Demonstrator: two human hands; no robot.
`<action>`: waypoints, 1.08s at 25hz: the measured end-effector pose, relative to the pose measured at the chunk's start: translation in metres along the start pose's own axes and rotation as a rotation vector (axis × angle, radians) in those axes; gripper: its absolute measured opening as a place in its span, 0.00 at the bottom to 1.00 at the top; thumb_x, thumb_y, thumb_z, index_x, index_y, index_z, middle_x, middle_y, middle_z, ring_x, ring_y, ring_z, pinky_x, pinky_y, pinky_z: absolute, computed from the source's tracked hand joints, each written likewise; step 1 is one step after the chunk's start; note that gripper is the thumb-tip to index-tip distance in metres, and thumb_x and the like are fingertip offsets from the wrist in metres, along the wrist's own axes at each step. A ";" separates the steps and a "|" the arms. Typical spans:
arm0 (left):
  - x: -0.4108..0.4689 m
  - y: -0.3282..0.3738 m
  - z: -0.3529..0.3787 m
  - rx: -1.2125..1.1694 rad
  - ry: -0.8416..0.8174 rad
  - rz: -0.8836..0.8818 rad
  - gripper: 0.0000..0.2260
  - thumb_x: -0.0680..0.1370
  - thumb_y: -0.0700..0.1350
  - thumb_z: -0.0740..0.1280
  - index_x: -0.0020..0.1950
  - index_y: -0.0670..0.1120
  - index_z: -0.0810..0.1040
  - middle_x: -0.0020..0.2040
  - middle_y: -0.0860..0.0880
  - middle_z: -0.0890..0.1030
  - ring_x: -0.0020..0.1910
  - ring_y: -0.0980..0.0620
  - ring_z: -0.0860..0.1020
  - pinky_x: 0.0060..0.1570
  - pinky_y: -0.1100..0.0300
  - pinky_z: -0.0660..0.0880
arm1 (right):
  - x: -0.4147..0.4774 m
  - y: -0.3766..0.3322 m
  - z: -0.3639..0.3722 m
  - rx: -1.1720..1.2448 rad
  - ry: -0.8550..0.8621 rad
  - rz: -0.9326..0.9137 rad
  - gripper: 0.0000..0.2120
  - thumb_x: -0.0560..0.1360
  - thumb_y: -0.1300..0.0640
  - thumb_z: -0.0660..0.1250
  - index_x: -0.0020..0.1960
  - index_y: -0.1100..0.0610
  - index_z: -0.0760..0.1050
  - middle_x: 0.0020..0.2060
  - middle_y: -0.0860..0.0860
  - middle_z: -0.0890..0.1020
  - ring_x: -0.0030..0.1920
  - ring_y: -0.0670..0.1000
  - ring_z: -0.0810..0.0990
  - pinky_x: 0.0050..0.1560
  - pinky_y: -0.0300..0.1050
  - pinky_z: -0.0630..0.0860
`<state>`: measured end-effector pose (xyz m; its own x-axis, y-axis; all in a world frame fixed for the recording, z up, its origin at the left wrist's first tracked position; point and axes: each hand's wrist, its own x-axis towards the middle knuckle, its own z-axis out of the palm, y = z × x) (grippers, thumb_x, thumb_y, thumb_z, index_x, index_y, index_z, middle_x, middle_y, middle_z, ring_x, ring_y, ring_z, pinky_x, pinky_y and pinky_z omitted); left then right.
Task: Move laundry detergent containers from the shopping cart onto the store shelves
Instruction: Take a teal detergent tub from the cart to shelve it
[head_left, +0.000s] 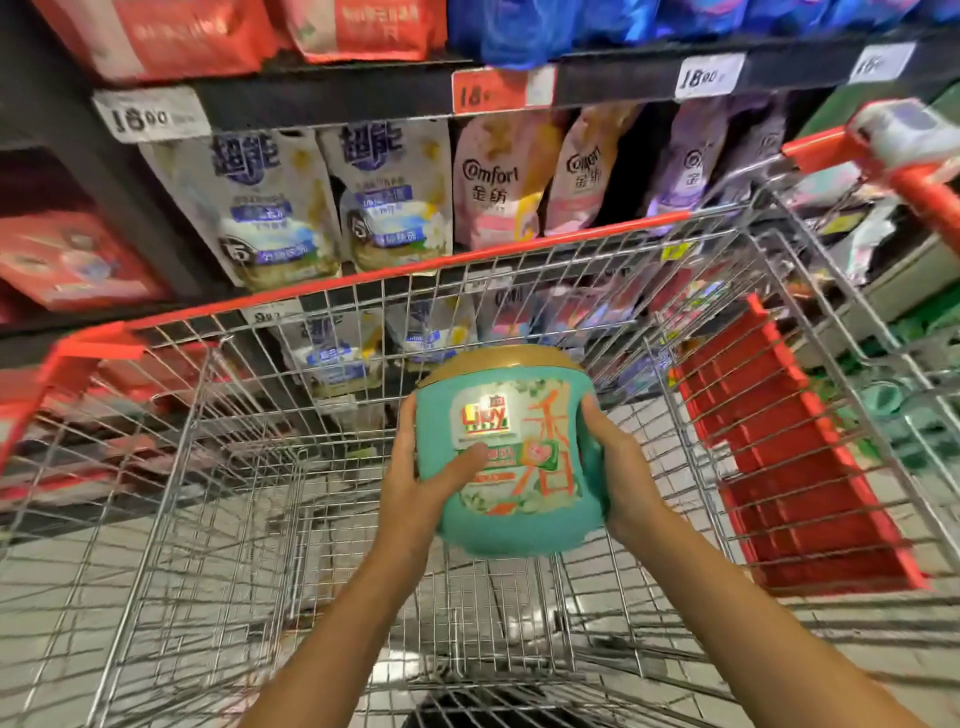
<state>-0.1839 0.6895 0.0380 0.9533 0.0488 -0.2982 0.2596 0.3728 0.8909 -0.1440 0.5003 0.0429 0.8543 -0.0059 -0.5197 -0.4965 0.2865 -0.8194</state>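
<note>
Hands hold a teal tub (511, 457) with a gold lid (501, 361) at the centre of the frame, above the open basket of a wire cart (218, 467). The left hand (415, 478) cups the tub's left side, its thumb lying across the front label. The right hand (621, 467) grips the right side, fingers curled round toward the back, where they pass out of sight. The tub tilts slightly, lid pointing up and away from the viewer. Both bare forearms reach in from the bottom edge.

The cart fills the lower two thirds of the picture, with a red rim and a red child seat flap (795, 457) at right. Pale floor tiles show through the basket's wire.

Behind the cart, across the top of the frame, stand dark shelves (322, 98). White pouches (270, 208) with blue print sit at upper left of centre, pink pouches (501, 182) marked Comfort at centre, and purple ones (691, 161) to their right. Red packs (156, 36) line the top shelf. Price tags (150, 117) on the shelf edge read about 18, though motion blur makes the smaller print unreadable.
</note>
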 end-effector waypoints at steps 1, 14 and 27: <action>-0.005 0.002 0.003 -0.026 0.022 0.010 0.38 0.64 0.46 0.79 0.70 0.59 0.68 0.59 0.48 0.82 0.54 0.44 0.82 0.48 0.46 0.81 | -0.007 0.000 0.004 -0.028 -0.013 -0.008 0.27 0.76 0.42 0.62 0.61 0.64 0.77 0.58 0.66 0.80 0.59 0.69 0.78 0.62 0.68 0.72; -0.096 0.049 -0.038 -0.062 0.292 0.157 0.32 0.64 0.48 0.78 0.67 0.59 0.73 0.57 0.46 0.83 0.51 0.41 0.83 0.44 0.47 0.81 | -0.067 0.002 0.064 -0.159 -0.351 -0.125 0.27 0.64 0.45 0.71 0.57 0.61 0.79 0.52 0.60 0.84 0.52 0.62 0.83 0.53 0.56 0.81; -0.319 0.082 -0.163 -0.234 0.868 0.537 0.30 0.66 0.43 0.74 0.67 0.53 0.73 0.54 0.43 0.84 0.47 0.40 0.84 0.37 0.53 0.81 | -0.198 0.072 0.259 -0.397 -1.045 -0.053 0.21 0.65 0.47 0.78 0.50 0.60 0.82 0.50 0.60 0.85 0.50 0.62 0.83 0.59 0.64 0.74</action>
<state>-0.4917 0.8558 0.1501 0.4713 0.8752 -0.1089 -0.2903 0.2705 0.9179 -0.3089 0.7705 0.1494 0.4920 0.8525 -0.1765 -0.3100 -0.0179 -0.9506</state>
